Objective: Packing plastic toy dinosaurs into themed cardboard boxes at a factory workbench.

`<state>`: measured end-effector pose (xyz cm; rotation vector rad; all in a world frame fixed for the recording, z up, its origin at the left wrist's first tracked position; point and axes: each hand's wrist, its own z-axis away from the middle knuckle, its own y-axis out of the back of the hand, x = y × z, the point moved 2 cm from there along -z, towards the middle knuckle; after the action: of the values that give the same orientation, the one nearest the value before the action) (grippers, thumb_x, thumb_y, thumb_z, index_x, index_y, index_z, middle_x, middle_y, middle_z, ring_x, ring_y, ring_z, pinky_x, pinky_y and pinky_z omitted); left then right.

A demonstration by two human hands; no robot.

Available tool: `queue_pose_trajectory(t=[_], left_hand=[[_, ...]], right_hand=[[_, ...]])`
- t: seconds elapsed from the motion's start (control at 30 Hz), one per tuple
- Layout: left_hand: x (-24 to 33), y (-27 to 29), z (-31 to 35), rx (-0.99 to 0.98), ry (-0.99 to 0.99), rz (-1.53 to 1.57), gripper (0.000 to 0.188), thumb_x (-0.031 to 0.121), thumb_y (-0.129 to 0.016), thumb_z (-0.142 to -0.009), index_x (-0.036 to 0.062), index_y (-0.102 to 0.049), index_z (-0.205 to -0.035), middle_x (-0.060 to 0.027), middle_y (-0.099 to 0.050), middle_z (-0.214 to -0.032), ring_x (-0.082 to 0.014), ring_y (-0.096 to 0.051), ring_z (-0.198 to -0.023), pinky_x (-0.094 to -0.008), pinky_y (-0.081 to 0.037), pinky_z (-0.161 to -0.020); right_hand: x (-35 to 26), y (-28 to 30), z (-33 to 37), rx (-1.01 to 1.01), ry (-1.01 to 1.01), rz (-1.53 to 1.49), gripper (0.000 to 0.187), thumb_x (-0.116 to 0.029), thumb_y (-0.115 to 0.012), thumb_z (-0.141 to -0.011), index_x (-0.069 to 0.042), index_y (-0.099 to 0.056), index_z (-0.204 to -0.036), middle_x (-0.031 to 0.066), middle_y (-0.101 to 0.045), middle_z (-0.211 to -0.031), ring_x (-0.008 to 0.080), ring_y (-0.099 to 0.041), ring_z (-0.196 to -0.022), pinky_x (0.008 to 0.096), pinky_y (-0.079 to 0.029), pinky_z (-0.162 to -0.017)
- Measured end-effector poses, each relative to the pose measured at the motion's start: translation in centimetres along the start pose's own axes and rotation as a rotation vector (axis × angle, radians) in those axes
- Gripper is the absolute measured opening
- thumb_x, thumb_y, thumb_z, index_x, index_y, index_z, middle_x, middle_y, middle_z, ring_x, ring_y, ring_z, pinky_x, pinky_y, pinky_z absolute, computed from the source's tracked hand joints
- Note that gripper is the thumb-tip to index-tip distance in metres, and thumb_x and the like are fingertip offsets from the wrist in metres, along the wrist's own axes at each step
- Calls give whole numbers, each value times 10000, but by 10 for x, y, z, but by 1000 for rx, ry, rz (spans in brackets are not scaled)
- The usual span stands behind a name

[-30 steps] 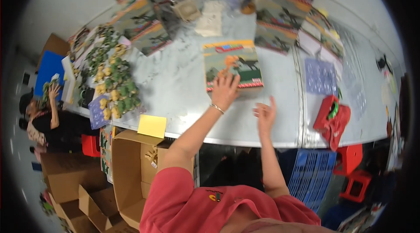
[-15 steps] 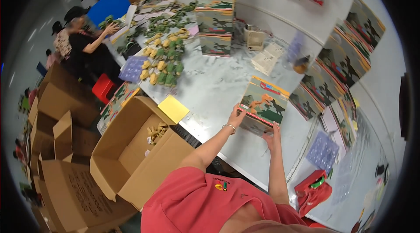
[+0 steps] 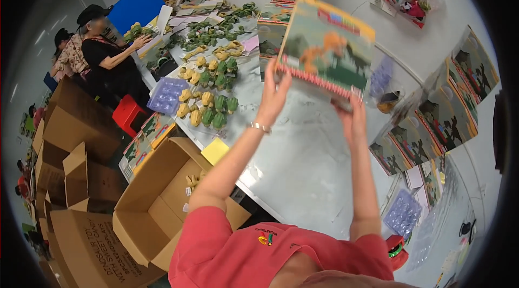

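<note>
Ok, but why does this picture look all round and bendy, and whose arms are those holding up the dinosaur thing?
The picture comes from a small wide-eyed camera worn on a person's head, looking down. That kind of lens bends straight edges, so everything looks round. The two arms coming up from the bottom belong to that person, who wears a red shirt. Their left hand and right hand together lift a flat box with a dinosaur picture above the grey table. On the table stand rows of little yellow and green toy dinosaurs and more picture boxes. Beside it, on the floor, is an open cardboard box. Other people work at the far end.
</note>
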<state>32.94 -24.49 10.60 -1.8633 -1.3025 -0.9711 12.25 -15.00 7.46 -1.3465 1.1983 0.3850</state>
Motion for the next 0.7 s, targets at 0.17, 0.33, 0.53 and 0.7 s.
queue_pose_trajectory(t=[0.17, 0.33, 0.53, 0.7], left_hand=[[0, 33, -164, -112, -34, 74, 551, 320, -520, -884, 41, -309, -1310, -100, -430, -1179, -189, -411, -1047, -301, -341, -917], [-50, 69, -292, -29, -26, -12, 504, 365, -516, -879, 185, -336, -1313, 34, -420, -930, -87, -354, -717, -223, -337, -605], [-104, 58, -310, -193, 9, 103, 748, 587, -405, -853, 178, -149, -1425, -101, -82, -1485, -293, -78, -1353, -480, -105, -1074], [-34, 89, -272, -246, 306, -265, 644, 505, -349, -912, 71, -271, -1380, -129, -319, -1390, -250, -374, -1213, -386, -319, -982]], right_hand=[[-44, -83, -165, -80, 50, 238, 368, -312, -513, -890, -61, -460, -1154, 77, -508, -1128, 212, -523, -1018, 383, -508, -790], [-32, -145, -269, -66, 7, 338, 448, -383, -536, -861, -78, -450, -1177, 115, -511, -1135, 259, -554, -970, 355, -545, -710], [8, -119, -347, -11, -43, 669, 691, -568, -504, -806, -82, -380, -1281, 146, -531, -1156, 274, -650, -708, 278, -561, -591], [-27, -76, -356, -17, -80, 756, 779, -606, -459, -821, -55, -285, -1342, 208, -453, -1244, 265, -613, -956, 258, -524, -748]])
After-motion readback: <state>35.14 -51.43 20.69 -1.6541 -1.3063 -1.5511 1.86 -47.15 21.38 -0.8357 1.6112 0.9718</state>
